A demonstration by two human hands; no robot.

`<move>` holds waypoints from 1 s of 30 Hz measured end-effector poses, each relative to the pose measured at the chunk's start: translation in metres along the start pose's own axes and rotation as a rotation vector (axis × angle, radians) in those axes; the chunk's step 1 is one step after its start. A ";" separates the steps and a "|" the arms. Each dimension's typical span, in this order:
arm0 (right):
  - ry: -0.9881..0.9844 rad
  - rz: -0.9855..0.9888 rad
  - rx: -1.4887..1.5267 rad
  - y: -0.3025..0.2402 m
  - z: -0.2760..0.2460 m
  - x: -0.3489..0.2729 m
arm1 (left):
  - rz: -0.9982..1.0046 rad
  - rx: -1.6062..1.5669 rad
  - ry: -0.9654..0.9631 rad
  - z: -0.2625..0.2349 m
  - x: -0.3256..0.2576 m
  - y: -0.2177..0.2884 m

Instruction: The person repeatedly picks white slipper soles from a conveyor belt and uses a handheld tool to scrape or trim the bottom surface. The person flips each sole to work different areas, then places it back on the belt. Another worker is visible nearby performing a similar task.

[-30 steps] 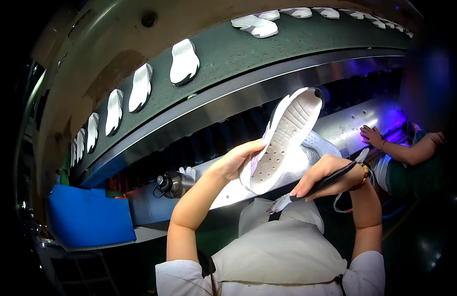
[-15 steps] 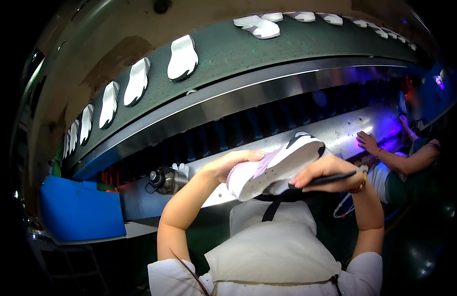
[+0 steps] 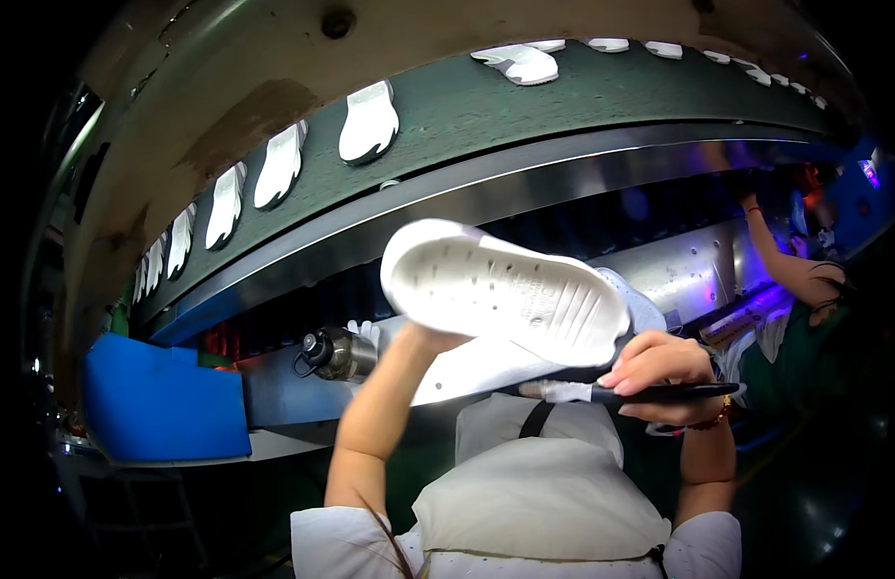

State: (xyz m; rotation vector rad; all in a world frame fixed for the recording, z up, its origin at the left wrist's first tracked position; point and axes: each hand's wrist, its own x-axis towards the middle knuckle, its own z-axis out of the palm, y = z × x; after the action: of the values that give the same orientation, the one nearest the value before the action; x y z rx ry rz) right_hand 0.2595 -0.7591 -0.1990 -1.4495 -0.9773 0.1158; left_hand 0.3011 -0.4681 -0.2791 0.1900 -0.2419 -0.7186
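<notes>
A white shoe sole (image 3: 510,294) is held up in front of me, its broad face with small holes and ridges turned toward me. My left hand (image 3: 440,340) grips it from underneath, the fingers mostly hidden behind the sole. In my right hand (image 3: 665,372) is a brush (image 3: 650,393) with a black handle and pale bristles. The bristles point left, just below the sole's lower edge and apart from it. The right fingertips are close to the sole's right end.
Several white soles (image 3: 368,124) lie along a green conveyor belt (image 3: 447,111) behind a metal rail (image 3: 447,198). A dark metal bottle (image 3: 339,353) stands on the metal bench (image 3: 283,391) at left, near a blue box (image 3: 163,400). A co-worker's arm (image 3: 785,261) is at the right under violet light.
My left hand has turned the sole so its broad holed face shows instead of its lilac side. My right hand and brush have drawn away below it. The co-worker's arm now reaches toward the rail.
</notes>
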 end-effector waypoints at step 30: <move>-0.028 -0.034 0.014 0.012 0.024 0.017 | 0.509 0.218 0.298 0.050 0.033 -0.051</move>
State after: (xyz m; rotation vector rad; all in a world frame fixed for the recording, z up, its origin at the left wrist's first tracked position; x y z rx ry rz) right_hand 0.2612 -0.7283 -0.2052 -1.4213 -1.0218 0.1177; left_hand 0.2792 -0.5324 -0.2388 0.4218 -0.0759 -0.1518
